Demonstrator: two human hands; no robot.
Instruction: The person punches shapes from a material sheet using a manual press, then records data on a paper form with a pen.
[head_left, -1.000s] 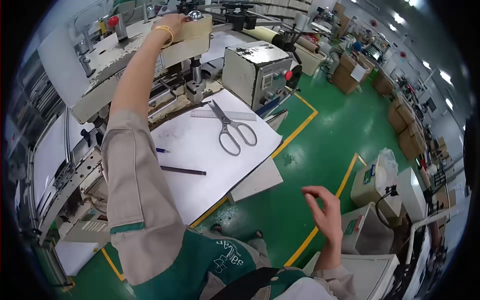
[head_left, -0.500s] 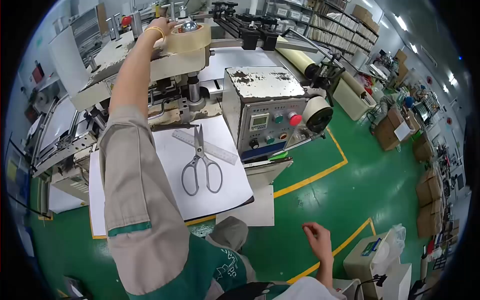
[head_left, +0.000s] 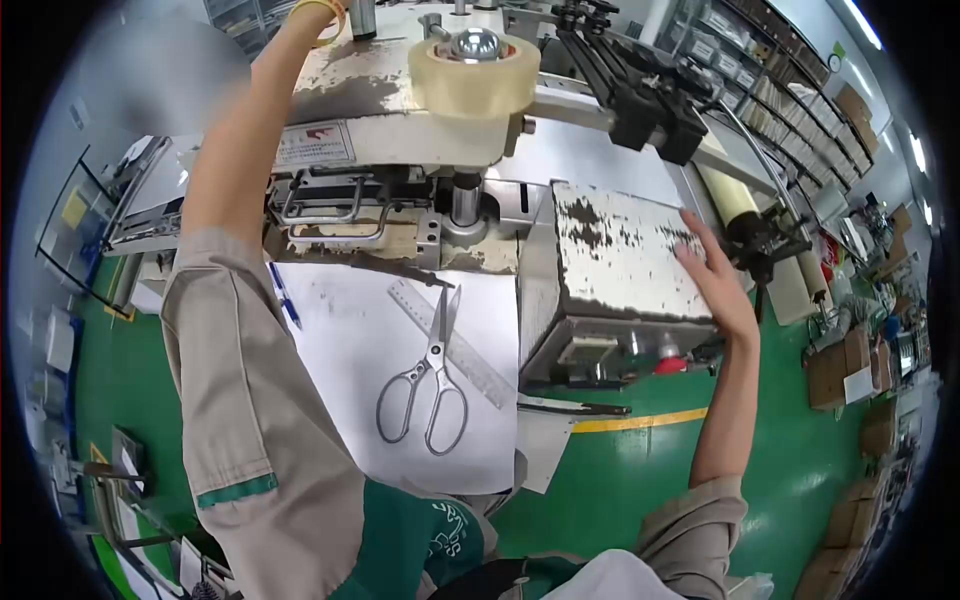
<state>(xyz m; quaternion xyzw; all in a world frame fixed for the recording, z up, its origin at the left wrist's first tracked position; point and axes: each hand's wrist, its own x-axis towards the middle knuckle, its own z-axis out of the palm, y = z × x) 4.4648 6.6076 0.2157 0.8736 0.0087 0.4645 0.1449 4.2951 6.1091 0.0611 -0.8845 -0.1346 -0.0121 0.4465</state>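
My left arm reaches up past the left part of the machine (head_left: 400,140); its hand is beyond the top edge of the view, with only the wrist showing. My right hand (head_left: 715,275) rests on the worn white top of the control box (head_left: 620,240), its fingers apart. A roll of clear tape (head_left: 474,85) with a shiny metal ball (head_left: 475,44) at its centre sits on the machine. Below, scissors (head_left: 436,352) lie partly over a clear ruler (head_left: 475,370) on white paper (head_left: 340,380). A blue pen (head_left: 284,296) is beside my left sleeve.
A red button (head_left: 670,366) is on the box's front. Black clamps (head_left: 650,110) and a yellowish roll (head_left: 728,192) stand behind it. Cardboard boxes (head_left: 838,365) and loaded shelves (head_left: 790,90) are on the right. Yellow tape (head_left: 640,420) marks the green floor.
My right hand has moved up from above the floor onto the control box. My left hand has left the view at the top. The view has shifted, and the pen now shows.
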